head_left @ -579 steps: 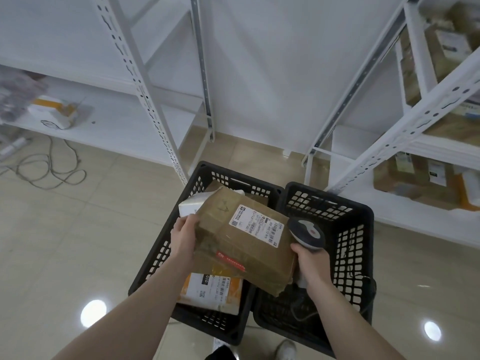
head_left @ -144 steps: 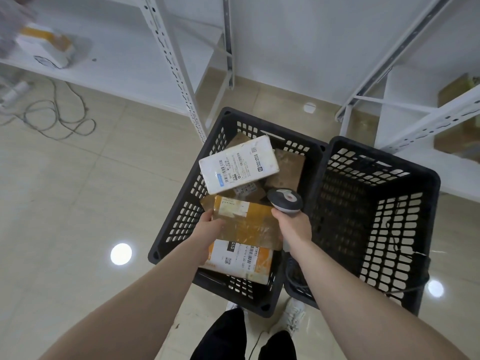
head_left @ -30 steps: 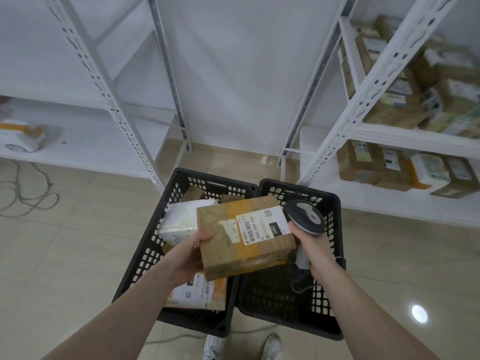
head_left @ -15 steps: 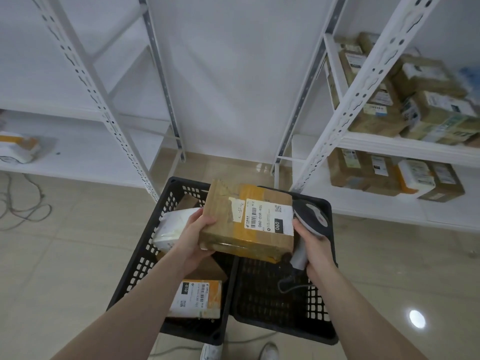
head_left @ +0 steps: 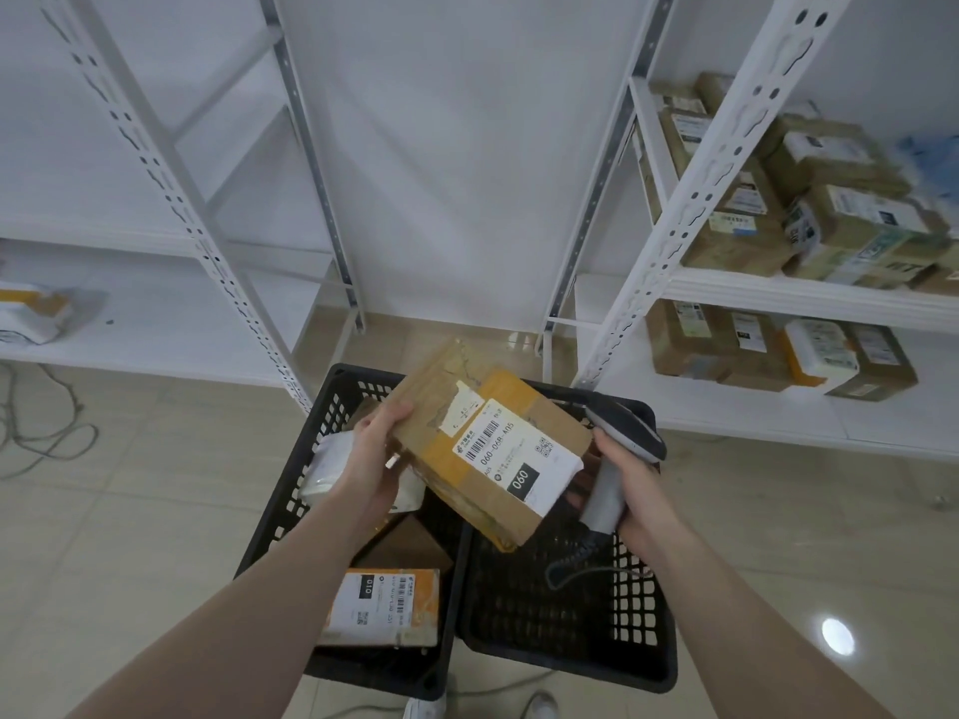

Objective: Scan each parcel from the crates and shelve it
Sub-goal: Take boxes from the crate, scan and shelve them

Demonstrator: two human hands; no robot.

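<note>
The left hand [head_left: 376, 467] is gripping the near-left edge of a brown cardboard parcel [head_left: 493, 441], thumb curled over its top, and is holding it tilted above the two black crates [head_left: 643, 661]. The right hand [head_left: 630, 485] is wrapping its fingers round the grey handle of a barcode scanner [head_left: 615, 459], whose dark head is sitting just beside the parcel's right edge. More parcels are lying in the left crate [head_left: 290, 516] below. To the far right, a white shelf rack [head_left: 809, 295] is carrying shelved boxes [head_left: 830, 220].
</note>
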